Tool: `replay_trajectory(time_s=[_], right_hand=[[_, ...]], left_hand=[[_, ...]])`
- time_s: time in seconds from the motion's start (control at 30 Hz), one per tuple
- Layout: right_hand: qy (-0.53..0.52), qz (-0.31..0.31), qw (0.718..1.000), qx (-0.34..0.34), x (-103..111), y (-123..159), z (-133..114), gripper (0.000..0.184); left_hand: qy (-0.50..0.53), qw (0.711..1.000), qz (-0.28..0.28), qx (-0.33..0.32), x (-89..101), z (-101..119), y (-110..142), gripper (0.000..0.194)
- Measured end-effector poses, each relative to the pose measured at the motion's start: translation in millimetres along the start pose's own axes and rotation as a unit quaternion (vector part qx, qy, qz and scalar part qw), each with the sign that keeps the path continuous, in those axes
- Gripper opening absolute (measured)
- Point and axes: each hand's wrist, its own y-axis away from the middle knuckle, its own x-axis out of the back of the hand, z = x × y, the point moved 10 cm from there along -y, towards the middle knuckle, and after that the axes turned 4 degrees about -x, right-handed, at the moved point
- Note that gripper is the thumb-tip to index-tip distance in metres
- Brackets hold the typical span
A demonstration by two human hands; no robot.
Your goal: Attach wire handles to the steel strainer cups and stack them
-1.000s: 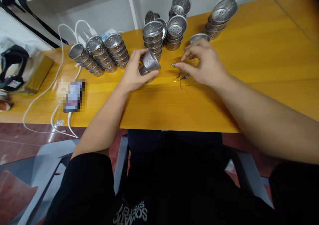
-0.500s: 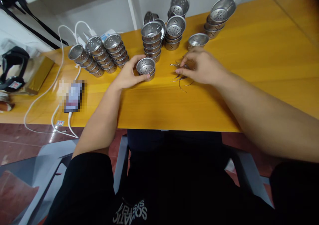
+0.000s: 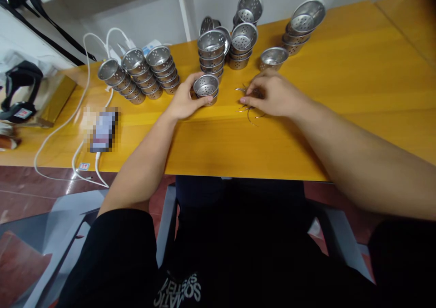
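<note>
Two nested, perforated metal cups stand near the middle of the table, and my left hand grips them, thumb in front and fingers round the back. Right behind them rises a taller stack of the same cups. My right hand hovers low over a small heap of thin, curved wire pieces. Its thumb and index fingertip are apart at the heap's left side; the other fingers are curled and partly hidden. Just beyond this hand sits a single cup.
More stacked cups stand at the back left, back centre and back right, the last leaning. On the left lie a phone with white cables and a black strapped device. The table's front edge runs before me.
My left hand has shifted slightly away from me with the two cups, closer to the tall stack. My right hand stays at the wire heap. The view has swung slightly.
</note>
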Motion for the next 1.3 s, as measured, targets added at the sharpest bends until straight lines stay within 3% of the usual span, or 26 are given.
replay_trajectory(time_s=[0.13, 0.3, 0.4, 0.5, 0.67, 0.77, 0.83, 1.0, 1.1, 1.3], right_hand=[[0.039, 0.056, 0.997, -0.017, 22, -1, 0, 0.025], [0.089, 0.122, 0.988, -0.042, 52, -8, 25, 0.058], [0.112, 0.111, 0.983, -0.093, 52, -18, 57, 0.05], [0.11, 0.123, 0.982, -0.091, 49, -26, 74, 0.033], [0.099, 0.154, 0.978, -0.1, 47, -26, 85, 0.023], [0.1, 0.159, 0.978, -0.089, 48, -24, 77, 0.022], [0.099, 0.157, 0.979, -0.084, 51, -22, 66, 0.022], [0.065, 0.188, 0.979, -0.044, 63, -8, 20, 0.009], [0.043, 0.186, 0.981, -0.017, 59, 0, -4, 0.006], [0.047, 0.178, 0.983, -0.015, 53, 3, -10, 0.011]], left_hand=[[0.008, 1.0, -0.02, -0.016, -15.8, -4, -1, 0.142], [0.019, 0.999, -0.016, -0.027, -32.1, -12, 0, 0.145], [-0.019, 0.999, 0.041, -0.009, -26.8, -21, -1, 0.132], [-0.04, 0.996, 0.076, 0.018, -23.9, -30, -1, 0.116], [0.022, 0.997, 0.058, 0.038, -33.6, -27, 2, 0.083], [0.034, 0.998, 0.036, 0.024, -35.0, -8, 5, 0.062], [0.034, 0.999, 0.027, 0.01, -33.4, 6, 6, 0.06], [0.016, 0.999, 0.007, -0.038, -34.4, 34, 8, 0.08], [-0.003, 0.998, -0.024, -0.05, -43.4, 39, 8, 0.087], [0.019, 0.992, -0.1, -0.076, -61.4, 37, 6, 0.091]])
